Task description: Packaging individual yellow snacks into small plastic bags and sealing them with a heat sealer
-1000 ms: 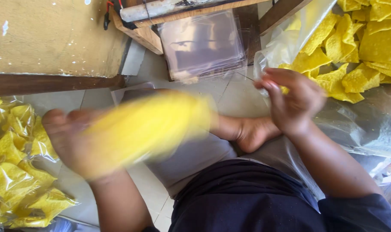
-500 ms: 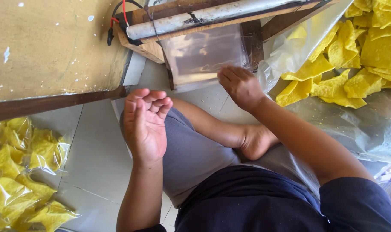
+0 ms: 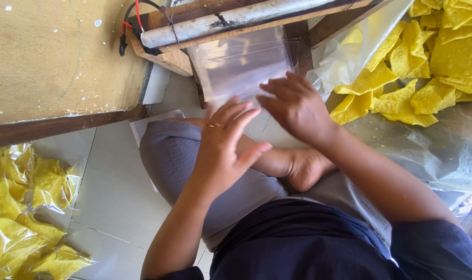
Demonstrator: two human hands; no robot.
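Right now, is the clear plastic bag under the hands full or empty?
Empty. The clear plastic bag lies flat, the wood shows through it, and no yellow chips are inside. Both hands, left and right, touch its lower edge.

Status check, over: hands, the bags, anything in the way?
Both hands on clear bags: left hand fingers spread, right hand flat on top. Bags lie under the wooden sealer. Nothing blocking; loose yellow chips off right.
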